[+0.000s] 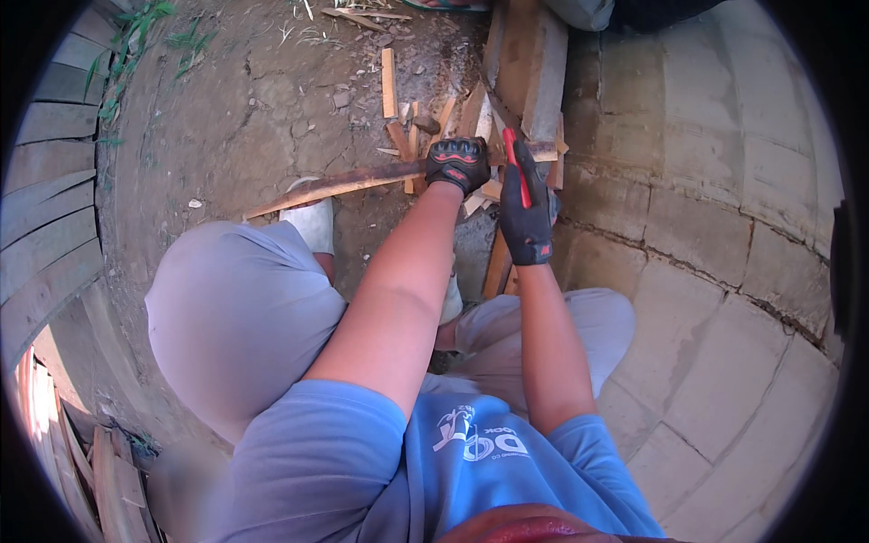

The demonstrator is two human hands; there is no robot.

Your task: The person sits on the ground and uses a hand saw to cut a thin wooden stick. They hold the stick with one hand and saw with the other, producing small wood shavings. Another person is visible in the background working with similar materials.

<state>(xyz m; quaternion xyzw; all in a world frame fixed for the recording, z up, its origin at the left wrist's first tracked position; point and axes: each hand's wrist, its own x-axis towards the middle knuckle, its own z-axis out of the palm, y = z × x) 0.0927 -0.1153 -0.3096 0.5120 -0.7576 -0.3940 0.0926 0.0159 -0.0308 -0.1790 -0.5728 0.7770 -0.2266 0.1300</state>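
My left hand, in a black glove with red trim, is closed over a long, rough-edged wooden strip and presses it down. The strip runs from near my left shoe to beyond the hand, where its pale end shows past the saw. My right hand, gloved alike, grips the red and black handle of a handsaw. The saw's dark blade points away from me, above the strip close to the left hand. Whether its teeth touch the wood I cannot tell.
Short offcuts lie scattered on the dirt ground. Thick beams stretch away at the far middle. A grey block wall stands on the right, wooden boards on the left. Part of another person shows at the top.
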